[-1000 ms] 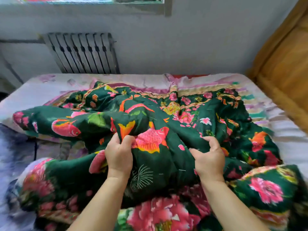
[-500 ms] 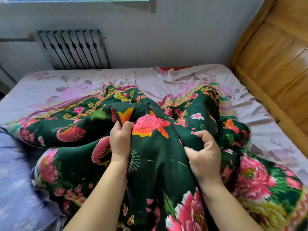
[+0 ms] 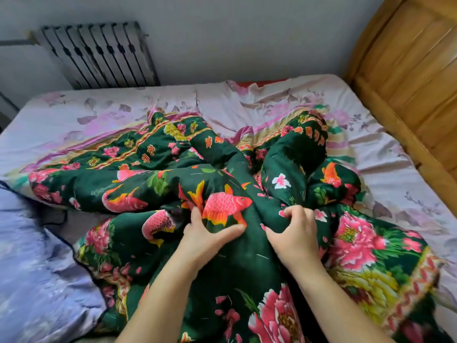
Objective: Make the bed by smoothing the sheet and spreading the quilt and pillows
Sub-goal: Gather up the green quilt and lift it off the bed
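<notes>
Both hands (image 3: 249, 233) apparently gripping quilt (image 3: 148, 169)

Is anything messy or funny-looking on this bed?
Yes. The green quilt is bunched in a heap mid-bed instead of spread flat, gripped by the left hand and right hand. The pink sheet beyond it is wrinkled.

No readable text, label or number shows; the small orange marks along the dark green flowered quilt's (image 3: 158, 154) border are too blurred to read.
</notes>
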A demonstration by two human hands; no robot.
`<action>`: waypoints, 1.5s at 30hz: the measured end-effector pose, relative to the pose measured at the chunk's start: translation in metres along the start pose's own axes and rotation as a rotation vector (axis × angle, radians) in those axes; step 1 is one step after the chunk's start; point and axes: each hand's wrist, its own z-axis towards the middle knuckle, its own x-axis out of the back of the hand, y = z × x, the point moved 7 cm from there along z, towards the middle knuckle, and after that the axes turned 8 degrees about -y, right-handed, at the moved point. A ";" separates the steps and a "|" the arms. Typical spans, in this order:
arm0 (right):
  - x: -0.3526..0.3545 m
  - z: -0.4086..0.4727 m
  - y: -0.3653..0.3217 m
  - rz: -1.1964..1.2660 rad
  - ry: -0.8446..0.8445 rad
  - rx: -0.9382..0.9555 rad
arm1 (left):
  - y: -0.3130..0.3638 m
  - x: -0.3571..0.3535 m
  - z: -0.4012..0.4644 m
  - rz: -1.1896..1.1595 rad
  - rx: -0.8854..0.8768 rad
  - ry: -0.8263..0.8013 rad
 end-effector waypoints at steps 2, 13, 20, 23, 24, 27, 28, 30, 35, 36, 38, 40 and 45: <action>0.002 0.009 -0.007 -0.085 -0.017 0.055 | -0.011 -0.005 0.005 -0.010 0.024 0.009; -0.051 0.075 0.004 -0.303 -0.881 -0.146 | -0.047 -0.031 0.016 -0.093 -0.005 0.209; -0.066 0.074 0.057 -0.623 -0.768 -0.264 | -0.069 -0.045 0.019 -0.106 0.054 0.213; -0.076 0.080 0.068 -0.458 -0.692 -0.309 | -0.070 -0.048 0.024 -0.202 0.075 0.189; -0.078 0.083 0.067 -0.446 -0.671 -0.290 | -0.066 -0.047 0.026 -0.221 0.062 0.194; -0.078 0.090 0.061 -0.498 -0.599 -0.201 | -0.044 -0.033 0.032 -0.214 0.031 0.252; -0.075 0.090 0.059 -0.499 -0.575 -0.183 | -0.036 -0.029 0.035 -0.198 0.033 0.266; -0.071 0.085 0.058 -0.471 -0.528 -0.154 | -0.021 -0.024 0.042 -0.173 0.059 0.265; -0.056 0.053 0.062 -0.196 -0.443 -0.157 | -0.020 -0.018 0.054 -0.391 0.140 0.294; -0.053 0.046 0.061 -0.154 -0.423 -0.153 | -0.023 -0.013 0.054 -0.447 0.136 0.320; -0.047 0.029 0.051 -0.125 -0.384 -0.110 | -0.025 -0.002 0.051 -0.477 0.109 0.357; -0.042 0.009 0.037 -0.094 -0.344 -0.060 | -0.025 0.010 0.043 -0.462 0.059 0.358; -0.026 -0.042 0.004 0.094 -0.206 0.019 | -0.039 0.040 0.007 -0.660 -0.115 0.299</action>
